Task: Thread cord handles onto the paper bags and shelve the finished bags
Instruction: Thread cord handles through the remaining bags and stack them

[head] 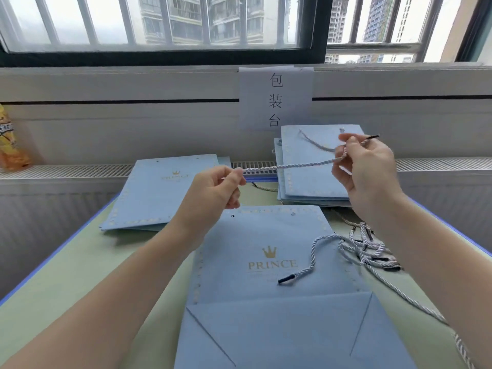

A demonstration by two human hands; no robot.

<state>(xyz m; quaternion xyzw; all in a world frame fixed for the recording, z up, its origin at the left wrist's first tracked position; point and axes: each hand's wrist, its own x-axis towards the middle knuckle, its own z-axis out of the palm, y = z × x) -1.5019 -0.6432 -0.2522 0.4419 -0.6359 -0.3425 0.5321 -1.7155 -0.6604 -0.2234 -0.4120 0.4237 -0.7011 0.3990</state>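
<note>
A flat light-blue paper bag (266,262) printed "PRINCE" lies in front of me with two small holes near its top edge. My left hand (215,187) and my right hand (367,166) hold one pale twisted cord (287,165) stretched between them above the bag; its black tip sticks out past my right fingers. A tangle of loose cords (364,249) lies on the bag's right side. A pile of bags without handles (159,193) sits at the back left. A stack of bags with cord handles (316,161) sits at the back right.
The green table (80,275) has a blue edge and ends against a radiator ledge under the window. A paper sign (275,98) hangs on the wall behind. An orange-yellow package (10,139) stands on the ledge at far left.
</note>
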